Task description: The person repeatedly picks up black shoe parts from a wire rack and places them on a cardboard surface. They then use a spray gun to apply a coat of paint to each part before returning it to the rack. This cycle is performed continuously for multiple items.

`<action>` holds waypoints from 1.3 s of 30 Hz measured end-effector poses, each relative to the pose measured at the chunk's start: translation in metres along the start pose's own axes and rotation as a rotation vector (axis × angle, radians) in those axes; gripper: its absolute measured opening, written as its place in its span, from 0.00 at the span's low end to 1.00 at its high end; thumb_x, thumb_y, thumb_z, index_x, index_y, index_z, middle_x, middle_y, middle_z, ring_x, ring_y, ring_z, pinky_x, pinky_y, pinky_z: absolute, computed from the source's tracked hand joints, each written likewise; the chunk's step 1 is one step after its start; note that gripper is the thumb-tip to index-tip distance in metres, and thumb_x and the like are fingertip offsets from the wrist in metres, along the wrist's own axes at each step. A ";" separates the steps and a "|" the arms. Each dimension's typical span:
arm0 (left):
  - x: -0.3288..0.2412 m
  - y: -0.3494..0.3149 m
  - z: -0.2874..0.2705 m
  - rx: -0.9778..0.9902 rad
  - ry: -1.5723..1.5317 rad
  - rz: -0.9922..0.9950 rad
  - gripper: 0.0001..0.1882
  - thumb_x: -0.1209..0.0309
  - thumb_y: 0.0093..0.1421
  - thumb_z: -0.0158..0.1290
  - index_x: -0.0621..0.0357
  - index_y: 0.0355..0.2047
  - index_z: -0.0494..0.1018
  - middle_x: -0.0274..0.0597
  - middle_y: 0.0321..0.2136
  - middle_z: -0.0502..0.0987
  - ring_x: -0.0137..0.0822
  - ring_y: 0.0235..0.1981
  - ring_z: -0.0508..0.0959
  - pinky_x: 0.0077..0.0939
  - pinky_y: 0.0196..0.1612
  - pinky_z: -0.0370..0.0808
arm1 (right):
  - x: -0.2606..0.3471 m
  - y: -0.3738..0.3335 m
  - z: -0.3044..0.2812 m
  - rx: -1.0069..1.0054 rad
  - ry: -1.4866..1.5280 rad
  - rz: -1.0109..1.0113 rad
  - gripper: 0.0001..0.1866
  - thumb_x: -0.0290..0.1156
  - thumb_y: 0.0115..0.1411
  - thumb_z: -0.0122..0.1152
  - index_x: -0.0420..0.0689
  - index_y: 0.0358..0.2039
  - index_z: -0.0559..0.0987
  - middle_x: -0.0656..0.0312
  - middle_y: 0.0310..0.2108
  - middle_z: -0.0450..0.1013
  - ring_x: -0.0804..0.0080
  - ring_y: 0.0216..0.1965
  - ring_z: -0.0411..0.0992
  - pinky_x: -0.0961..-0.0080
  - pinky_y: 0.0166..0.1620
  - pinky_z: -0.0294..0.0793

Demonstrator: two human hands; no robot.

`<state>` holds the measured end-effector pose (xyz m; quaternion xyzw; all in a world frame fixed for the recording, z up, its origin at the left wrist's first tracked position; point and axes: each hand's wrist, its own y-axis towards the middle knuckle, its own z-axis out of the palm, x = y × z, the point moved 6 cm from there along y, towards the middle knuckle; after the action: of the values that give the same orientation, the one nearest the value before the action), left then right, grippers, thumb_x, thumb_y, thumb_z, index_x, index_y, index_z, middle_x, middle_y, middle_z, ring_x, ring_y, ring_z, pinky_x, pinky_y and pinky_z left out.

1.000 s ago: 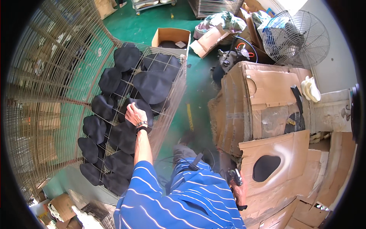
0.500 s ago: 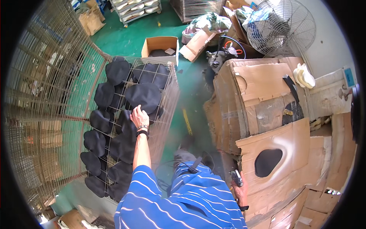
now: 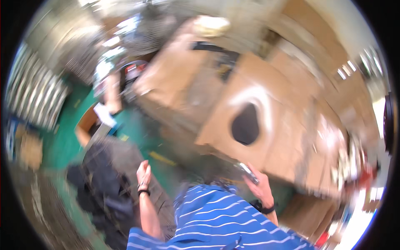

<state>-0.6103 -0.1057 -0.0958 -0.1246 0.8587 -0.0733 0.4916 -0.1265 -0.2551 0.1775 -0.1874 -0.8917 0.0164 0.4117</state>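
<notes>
the whole view was smeared by motion blur, so fine detail was hard to read. the biggest thing was a stack of brown cardboard sheets filling the upper right, one sheet with a dark rounded cutout in its middle. below and to the left lay the green floor, and on it stood a wire mesh cage holding dark moulded parts, at the lower left. an open cardboard box sat beyond the cage. the person's blue striped shirt filled the bottom edge. the left hand rested against the top of the cage, fingers extended and held together, a dark band on the wrist. the right hand was curled around a small silvery tool, near the lower edge of the cardboard; the tool's kind could not be told through the blur.
</notes>
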 end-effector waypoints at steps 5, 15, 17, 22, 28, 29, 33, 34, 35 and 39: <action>0.055 0.002 0.112 0.573 0.284 -0.107 0.19 0.68 0.57 0.56 0.60 0.49 0.77 0.43 0.30 0.83 0.32 0.32 0.83 0.29 0.39 0.79 | -0.002 -0.016 -0.083 -0.230 0.167 0.056 0.25 0.23 0.58 0.64 0.36 0.57 0.73 0.47 0.33 0.75 0.65 0.28 0.72 0.73 0.37 0.73; 0.147 0.000 0.154 0.959 0.097 -0.429 0.23 0.75 0.58 0.56 0.61 0.54 0.70 0.48 0.33 0.81 0.42 0.28 0.81 0.36 0.27 0.77 | -0.017 -0.095 -0.152 -0.406 0.069 0.186 0.27 0.21 0.54 0.68 0.37 0.56 0.75 0.46 0.39 0.78 0.54 0.36 0.78 0.71 0.41 0.76; 0.144 0.005 0.154 1.037 0.145 -0.253 0.23 0.75 0.59 0.53 0.66 0.55 0.68 0.52 0.37 0.81 0.47 0.34 0.82 0.41 0.33 0.81 | -0.022 -0.099 -0.145 -0.306 0.133 0.194 0.29 0.20 0.53 0.68 0.37 0.57 0.74 0.45 0.41 0.78 0.51 0.39 0.79 0.70 0.43 0.76; 0.117 0.004 0.163 0.815 -0.026 -0.538 0.19 0.73 0.64 0.49 0.64 0.55 0.69 0.54 0.35 0.81 0.49 0.32 0.82 0.40 0.31 0.80 | -0.027 -0.077 -0.137 -0.307 0.222 0.088 0.29 0.20 0.53 0.67 0.37 0.57 0.74 0.46 0.41 0.78 0.52 0.38 0.78 0.70 0.42 0.76; 0.072 0.000 0.173 0.707 0.085 -0.452 0.21 0.73 0.59 0.55 0.61 0.53 0.73 0.45 0.35 0.81 0.38 0.29 0.82 0.29 0.26 0.78 | -0.048 -0.065 -0.154 -0.517 0.210 0.066 0.26 0.21 0.55 0.66 0.37 0.57 0.75 0.48 0.38 0.78 0.57 0.34 0.78 0.72 0.39 0.75; 0.070 -0.004 0.174 0.700 0.110 -0.466 0.21 0.73 0.59 0.55 0.61 0.53 0.73 0.45 0.35 0.81 0.38 0.29 0.82 0.30 0.26 0.78 | -0.052 -0.067 -0.156 -0.545 0.206 0.070 0.26 0.21 0.56 0.66 0.37 0.56 0.75 0.48 0.38 0.78 0.58 0.33 0.78 0.72 0.38 0.75; 0.089 -0.010 0.170 0.757 -0.054 -0.628 0.21 0.72 0.59 0.54 0.59 0.54 0.73 0.45 0.37 0.81 0.37 0.30 0.83 0.31 0.27 0.79 | -0.075 -0.088 -0.161 -0.547 0.257 0.201 0.25 0.22 0.56 0.66 0.36 0.55 0.76 0.48 0.38 0.79 0.62 0.32 0.78 0.74 0.37 0.75; 0.098 -0.012 0.171 0.765 -0.004 -0.606 0.20 0.70 0.62 0.50 0.59 0.55 0.71 0.49 0.38 0.80 0.42 0.32 0.81 0.37 0.29 0.78 | -0.079 -0.095 -0.163 -0.541 0.261 0.236 0.24 0.23 0.56 0.67 0.35 0.55 0.77 0.48 0.38 0.79 0.63 0.32 0.78 0.74 0.37 0.75; 0.102 -0.015 0.174 0.774 0.042 -0.583 0.20 0.68 0.64 0.46 0.60 0.56 0.69 0.52 0.40 0.79 0.46 0.34 0.80 0.43 0.31 0.76 | -0.081 -0.101 -0.163 -0.516 0.246 0.236 0.24 0.23 0.56 0.67 0.35 0.54 0.77 0.48 0.38 0.79 0.62 0.32 0.78 0.74 0.38 0.75; 0.099 -0.028 0.178 0.799 0.025 -0.708 0.21 0.73 0.59 0.56 0.59 0.53 0.73 0.45 0.33 0.81 0.37 0.28 0.82 0.33 0.27 0.79 | -0.079 -0.111 -0.161 -0.372 0.244 0.231 0.25 0.21 0.54 0.67 0.36 0.55 0.76 0.46 0.39 0.79 0.59 0.37 0.80 0.73 0.41 0.75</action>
<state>-0.5012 -0.1620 -0.2607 -0.2091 0.6751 -0.5576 0.4355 0.0039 -0.4061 0.2471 -0.3611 -0.7958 -0.1240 0.4699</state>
